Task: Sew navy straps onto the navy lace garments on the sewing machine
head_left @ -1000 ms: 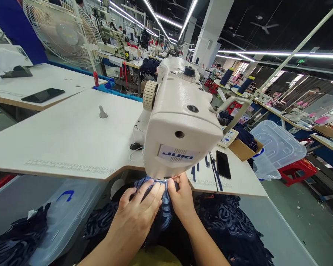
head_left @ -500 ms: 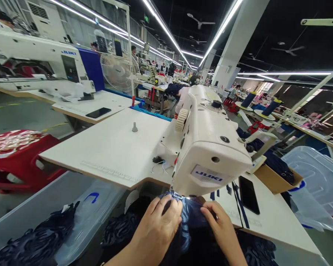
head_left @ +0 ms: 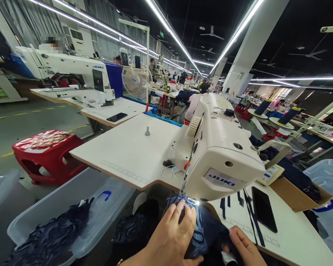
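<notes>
A navy fabric piece (head_left: 211,229) with a lighter blue patterned strip lies at the needle end of a white JUKI sewing machine (head_left: 233,155). My left hand (head_left: 172,231) presses and grips it just in front of the needle area (head_left: 183,190), fingertips on the lit patterned part. Further right, my right hand (head_left: 245,244) pinches the edge of the same fabric between thumb and fingers. A small whitish patch (head_left: 229,257) shows beside the right fingers; I cannot tell what it is. The fabric's lower part falls into shadow.
Dark strips (head_left: 254,218) and a black phone (head_left: 264,208) lie on the table right of the machine. A cardboard box (head_left: 294,194) holds navy pieces. Below left stands a clear plastic bin (head_left: 100,221) with navy fabric. A red stool (head_left: 48,157) is beyond it.
My right hand has moved right and down, away from the needle, drawing out the fabric edge. My left hand stays at the needle. The camera view has shifted left.
</notes>
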`<state>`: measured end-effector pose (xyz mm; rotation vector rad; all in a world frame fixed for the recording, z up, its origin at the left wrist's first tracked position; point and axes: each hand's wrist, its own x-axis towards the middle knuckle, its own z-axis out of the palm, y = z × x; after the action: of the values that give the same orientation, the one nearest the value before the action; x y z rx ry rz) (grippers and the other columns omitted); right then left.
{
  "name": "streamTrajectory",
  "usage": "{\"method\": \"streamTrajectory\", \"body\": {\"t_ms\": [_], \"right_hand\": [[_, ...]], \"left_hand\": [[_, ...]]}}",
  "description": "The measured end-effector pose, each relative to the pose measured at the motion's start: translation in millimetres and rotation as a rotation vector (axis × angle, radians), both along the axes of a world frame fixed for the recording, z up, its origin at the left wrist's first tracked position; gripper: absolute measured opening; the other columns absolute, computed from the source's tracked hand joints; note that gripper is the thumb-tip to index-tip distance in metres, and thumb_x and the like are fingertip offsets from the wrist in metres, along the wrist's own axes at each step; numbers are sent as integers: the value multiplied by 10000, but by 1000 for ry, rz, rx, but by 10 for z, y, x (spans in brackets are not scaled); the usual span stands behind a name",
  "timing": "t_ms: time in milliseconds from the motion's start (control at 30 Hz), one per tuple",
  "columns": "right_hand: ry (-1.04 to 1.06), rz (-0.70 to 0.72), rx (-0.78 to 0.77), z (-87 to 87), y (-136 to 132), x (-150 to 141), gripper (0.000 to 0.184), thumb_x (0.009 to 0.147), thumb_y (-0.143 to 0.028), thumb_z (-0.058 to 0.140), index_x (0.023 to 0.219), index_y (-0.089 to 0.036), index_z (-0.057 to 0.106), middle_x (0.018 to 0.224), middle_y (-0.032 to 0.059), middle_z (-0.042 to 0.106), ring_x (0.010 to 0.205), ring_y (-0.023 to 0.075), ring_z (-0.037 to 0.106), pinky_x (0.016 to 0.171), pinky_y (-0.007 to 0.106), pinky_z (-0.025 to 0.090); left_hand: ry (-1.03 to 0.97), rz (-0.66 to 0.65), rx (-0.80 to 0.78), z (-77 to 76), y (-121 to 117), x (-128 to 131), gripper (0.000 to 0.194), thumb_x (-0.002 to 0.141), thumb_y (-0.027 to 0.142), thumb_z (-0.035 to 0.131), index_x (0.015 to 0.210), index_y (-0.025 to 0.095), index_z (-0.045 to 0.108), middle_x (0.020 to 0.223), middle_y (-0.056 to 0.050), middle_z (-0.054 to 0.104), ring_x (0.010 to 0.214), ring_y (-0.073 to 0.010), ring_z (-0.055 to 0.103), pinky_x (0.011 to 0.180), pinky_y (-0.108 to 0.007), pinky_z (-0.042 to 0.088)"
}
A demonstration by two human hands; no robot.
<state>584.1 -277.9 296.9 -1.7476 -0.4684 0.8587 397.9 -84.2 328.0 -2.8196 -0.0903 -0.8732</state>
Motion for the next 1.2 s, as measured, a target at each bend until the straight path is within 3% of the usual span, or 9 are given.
{"method": "streamTrajectory", "body": {"t_ms": [100,200,300,400,567,667,867,1067,1200], "right_hand": [[169,-185,118,-2,52,-44,399,751,-584,653,666,-214,529,629,-20,559,577,142,484,592,244,415],[283,-286,271,130,143,-112,353,736,-486,722,679,-220,496,620,-44,497,541,122,447,543,229,398],[321,-219,429,323,331,-225,290,749,-401,740,784,-227,510,679,-51,500,568,99,449,548,203,381],[201,-157,452,424,612,-360,290,736,-388,743,852,-218,538,789,-31,531,629,97,470,568,200,384],[-237,-77,292,382,945,-453,195,806,-337,653,923,-220,551,703,-53,500,611,104,451,602,225,384],[-425,7,219,401,908,-421,152,875,-310,570,996,-220,559,714,-45,528,643,117,490,635,242,398],[-539,184,215,476,732,-414,278,925,-235,471,1202,-238,494,833,-11,537,777,143,538,754,280,446],[-625,175,196,461,807,-376,219,919,-186,468,1120,-229,543,867,-3,537,838,151,532,816,293,441],[-716,197,199,479,874,-324,143,903,-176,478,998,-218,576,934,23,487,900,160,514,868,306,448]], "left_hand": [[65,0,-75,21,-27,-42,700,850,571,444,1371,104,417,1354,-81,526,1248,-304,414,1027,-378,272],[38,-9,-149,20,13,-90,580,860,420,477,1365,137,428,1344,-69,538,1273,-266,409,1046,-372,273],[-87,80,-208,-18,130,-136,425,862,196,433,1272,129,521,1220,-109,603,1179,-240,503,1001,-377,337],[-169,131,-142,-74,253,-145,407,872,73,369,1241,103,539,1205,-154,601,1128,-247,537,949,-386,388],[-128,-205,-45,-136,338,-53,444,938,83,315,1341,187,469,1282,-23,609,1225,-147,498,1106,-304,266],[-126,-200,-96,-120,391,-24,463,940,74,299,1352,204,464,1265,-14,625,1221,-139,515,1113,-297,270],[-162,-205,-143,-130,468,-49,502,924,48,302,1332,270,491,1286,-37,602,1262,-152,485,1100,-321,307],[-82,-237,-219,-89,332,-39,459,875,100,457,1324,187,494,1358,-104,538,1324,-244,415,1085,-402,332],[-142,-190,-223,-72,255,3,350,894,193,507,1239,174,562,1290,-78,608,1230,-213,521,1091,-390,287]]}}
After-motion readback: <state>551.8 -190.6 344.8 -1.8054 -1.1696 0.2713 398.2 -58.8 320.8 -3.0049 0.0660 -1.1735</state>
